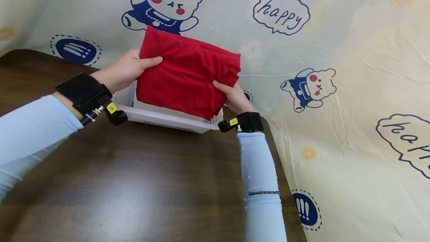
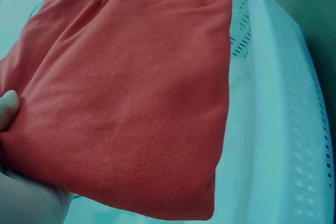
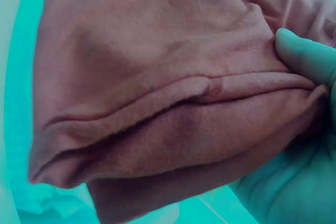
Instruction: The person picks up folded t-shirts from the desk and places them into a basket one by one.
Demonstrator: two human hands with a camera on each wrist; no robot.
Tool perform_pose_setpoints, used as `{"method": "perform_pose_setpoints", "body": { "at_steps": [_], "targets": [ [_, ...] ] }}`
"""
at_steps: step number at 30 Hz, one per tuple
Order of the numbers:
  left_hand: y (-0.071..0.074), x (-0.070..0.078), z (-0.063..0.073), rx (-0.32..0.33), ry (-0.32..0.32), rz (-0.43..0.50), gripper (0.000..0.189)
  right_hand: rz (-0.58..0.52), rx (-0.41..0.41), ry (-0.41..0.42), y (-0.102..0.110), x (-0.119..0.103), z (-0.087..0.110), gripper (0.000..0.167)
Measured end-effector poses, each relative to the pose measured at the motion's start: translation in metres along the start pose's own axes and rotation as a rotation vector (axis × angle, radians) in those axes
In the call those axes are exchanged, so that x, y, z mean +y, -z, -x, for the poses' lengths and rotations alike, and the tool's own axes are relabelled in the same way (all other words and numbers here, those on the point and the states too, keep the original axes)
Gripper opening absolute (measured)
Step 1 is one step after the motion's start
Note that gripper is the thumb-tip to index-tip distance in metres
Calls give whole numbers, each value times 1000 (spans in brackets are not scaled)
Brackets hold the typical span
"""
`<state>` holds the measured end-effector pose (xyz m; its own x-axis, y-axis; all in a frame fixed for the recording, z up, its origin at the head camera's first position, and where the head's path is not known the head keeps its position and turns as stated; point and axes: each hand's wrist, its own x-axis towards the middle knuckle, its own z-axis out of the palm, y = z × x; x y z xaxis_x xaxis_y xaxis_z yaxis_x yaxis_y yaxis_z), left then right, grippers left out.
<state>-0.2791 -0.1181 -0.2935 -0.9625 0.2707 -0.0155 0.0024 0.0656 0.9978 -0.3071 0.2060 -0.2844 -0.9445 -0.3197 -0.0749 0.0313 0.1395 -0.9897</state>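
Both hands hold a folded red cloth [image 1: 184, 74] by its two sides, tilted over a white plastic basket [image 1: 161, 118]. My left hand [image 1: 129, 68] grips the left edge, thumb on the front face and the other fingers hidden behind. On the opposite side my right hand [image 1: 235, 94] pinches the cloth, its thumb pressing into the creases. Stacked fold layers of the cloth [image 3: 173, 129] show in the right wrist view. The left wrist view has the cloth's smooth face [image 2: 136, 98] beside the basket's perforated wall [image 2: 294, 119]. Most of the basket's inside is hidden behind the cloth.
The basket stands at the back of a dark brown wooden table [image 1: 151, 182]. A pale printed sheet [image 1: 352, 130] with cartoon bears and lettering hangs behind the table and along its right side.
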Motion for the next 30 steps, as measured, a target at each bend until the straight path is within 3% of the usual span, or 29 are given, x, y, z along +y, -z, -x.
{"method": "perform_pose_setpoints", "body": {
  "at_steps": [8, 18, 25, 30],
  "targets": [
    [2, -21, -12, -4, 35, -45, 66, 57, -22, -11, 3, 16, -10, 43],
    [3, -49, -15, -44, 77, -96, 67, 65, -17, -111, 3, 42, -14, 51],
    [2, -58, -18, -60, 111, -63, 71, 11, -41, -115, 2, 53, -17, 53],
    [3, -65, -23, -73, 135, 14, 73, -31, -44, -94, 4, 61, -22, 52]
  ]
}}
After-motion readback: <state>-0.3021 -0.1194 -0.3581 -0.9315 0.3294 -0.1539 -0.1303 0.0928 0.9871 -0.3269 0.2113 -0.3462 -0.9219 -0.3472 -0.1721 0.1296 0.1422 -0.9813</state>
